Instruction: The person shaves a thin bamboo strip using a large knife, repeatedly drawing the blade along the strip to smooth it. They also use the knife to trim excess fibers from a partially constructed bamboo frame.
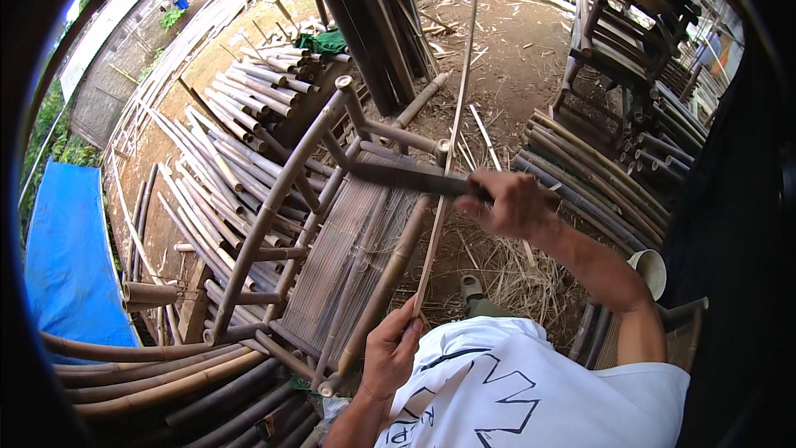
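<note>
My right hand [512,204] is closed round the handle of a machete [406,178], whose long dark blade points left across the strip and over the end of a bamboo bench. Low in the middle, my left hand [392,347] grips the near end of a long, thin bamboo strip [439,224]. The strip runs away from me, past the bench's corner post and far out over the ground. The blade lies near the strip; whether they touch I cannot tell. The bamboo bench [338,257], with a slatted seat and a pole frame, stands left of the strip.
Stacked bamboo poles [228,166] lie left of the bench, and more poles [597,174] lie at the right. A dark post [365,25] rises beyond. Bamboo chairs [634,25] are piled at the far right. Shavings [522,282] cover the ground near my foot. A blue tarp [70,257] hangs left.
</note>
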A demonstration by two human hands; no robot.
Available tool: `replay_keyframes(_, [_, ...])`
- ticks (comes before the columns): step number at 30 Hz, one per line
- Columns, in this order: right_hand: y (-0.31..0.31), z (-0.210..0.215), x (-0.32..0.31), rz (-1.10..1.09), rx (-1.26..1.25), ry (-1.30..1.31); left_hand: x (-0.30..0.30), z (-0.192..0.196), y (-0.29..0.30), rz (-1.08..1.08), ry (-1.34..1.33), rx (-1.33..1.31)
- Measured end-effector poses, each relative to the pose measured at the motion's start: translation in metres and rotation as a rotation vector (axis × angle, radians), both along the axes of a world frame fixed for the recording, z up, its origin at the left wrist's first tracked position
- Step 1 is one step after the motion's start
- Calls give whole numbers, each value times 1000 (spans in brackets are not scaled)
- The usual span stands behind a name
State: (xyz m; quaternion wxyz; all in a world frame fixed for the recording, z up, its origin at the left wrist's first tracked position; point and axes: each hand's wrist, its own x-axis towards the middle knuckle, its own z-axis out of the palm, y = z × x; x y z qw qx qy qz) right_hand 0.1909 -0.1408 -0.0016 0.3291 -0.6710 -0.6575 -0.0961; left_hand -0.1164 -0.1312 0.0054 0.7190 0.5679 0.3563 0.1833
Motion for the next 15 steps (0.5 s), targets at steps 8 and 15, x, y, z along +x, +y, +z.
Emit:
replay_keyframes(8, [7, 4, 27, -137, -12, -41, -13, -5, -16, -57, 77, 206])
replay_keyframes(15, [13, -10, 67, -250, -206, 134, -37, 5, -30, -140, 221, 340])
